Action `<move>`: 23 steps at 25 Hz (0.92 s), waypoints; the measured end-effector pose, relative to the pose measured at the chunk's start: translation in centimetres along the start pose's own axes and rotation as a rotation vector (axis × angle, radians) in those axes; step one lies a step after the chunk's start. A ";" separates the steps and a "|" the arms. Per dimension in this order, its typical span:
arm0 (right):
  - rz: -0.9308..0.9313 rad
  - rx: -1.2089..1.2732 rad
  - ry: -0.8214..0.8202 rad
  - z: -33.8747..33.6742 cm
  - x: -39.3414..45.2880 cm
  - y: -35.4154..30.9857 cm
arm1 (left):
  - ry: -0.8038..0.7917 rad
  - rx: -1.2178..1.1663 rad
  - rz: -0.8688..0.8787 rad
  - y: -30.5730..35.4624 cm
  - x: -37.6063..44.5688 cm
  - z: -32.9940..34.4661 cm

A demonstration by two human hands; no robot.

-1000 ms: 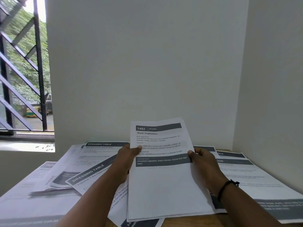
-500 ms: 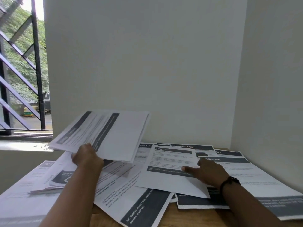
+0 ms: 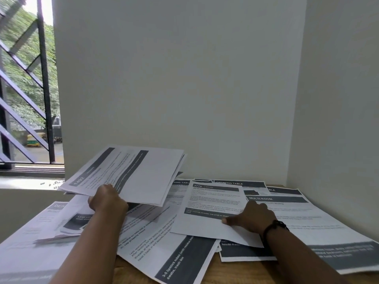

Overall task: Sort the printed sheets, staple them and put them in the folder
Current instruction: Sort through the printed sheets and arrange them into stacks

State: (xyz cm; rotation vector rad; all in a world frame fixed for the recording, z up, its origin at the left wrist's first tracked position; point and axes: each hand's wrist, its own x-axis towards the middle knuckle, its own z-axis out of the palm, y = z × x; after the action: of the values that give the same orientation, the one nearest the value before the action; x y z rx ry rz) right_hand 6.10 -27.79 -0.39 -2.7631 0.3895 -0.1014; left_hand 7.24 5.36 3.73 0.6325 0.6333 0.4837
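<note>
The fingers of the left hand (image 3: 107, 198) are hidden under the thin raised stack of white printed sheets (image 3: 131, 175), so the grip itself cannot be seen. Body text on the white sheet headed 3779 (image 3: 213, 210) is too small and blurred to read. The brown wooden worktop (image 3: 235, 271) shows only as a strip at the bottom edge; overlapping grey-banded white sheets (image 3: 164, 253) cover the rest. Both forearms are cut off by the bottom edge.

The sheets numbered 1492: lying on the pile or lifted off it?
Lifted. The left hand holds the 1492 sheets by one edge, tilted in the air above the spread papers.
</note>
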 end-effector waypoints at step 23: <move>-0.093 1.176 0.520 -4.0 0.5 2.2 | -0.308 0.066 -0.100 -0.9 -0.8 0.0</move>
State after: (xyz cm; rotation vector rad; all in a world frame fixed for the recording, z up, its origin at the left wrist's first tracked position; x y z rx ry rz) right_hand 5.57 -31.25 2.62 -1.5544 0.2059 -0.7939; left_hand 6.87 4.25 3.46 0.7169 0.3870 0.2651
